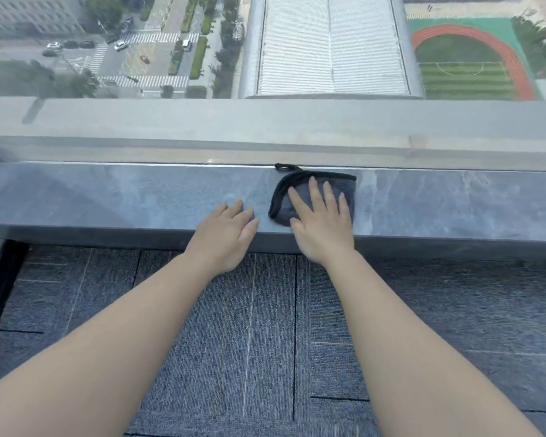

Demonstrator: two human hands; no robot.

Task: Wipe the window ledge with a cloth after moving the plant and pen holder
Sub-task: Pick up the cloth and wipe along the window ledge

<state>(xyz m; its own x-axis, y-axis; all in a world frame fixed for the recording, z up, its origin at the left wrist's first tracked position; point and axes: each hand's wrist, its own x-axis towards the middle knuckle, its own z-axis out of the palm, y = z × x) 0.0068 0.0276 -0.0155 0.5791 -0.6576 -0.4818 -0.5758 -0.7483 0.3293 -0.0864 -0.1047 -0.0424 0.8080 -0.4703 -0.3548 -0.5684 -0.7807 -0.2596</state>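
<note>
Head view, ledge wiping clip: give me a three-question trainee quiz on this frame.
1. True or false: the right hand lies flat on the cloth.
2. What does the left hand touch? A) the cloth B) the bare ledge C) the window glass
3. Fill in: the cloth's black loop points toward the ____.

Key: 1 true; 2 B; 3 window.

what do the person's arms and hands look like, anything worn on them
Both arms are bare from the frame edge to the wrist: no sleeves show. The left hand and right hand have no gloves, rings, watch or bracelets. Nails are short and look unpainted. No marks or tattoos show.
</note>
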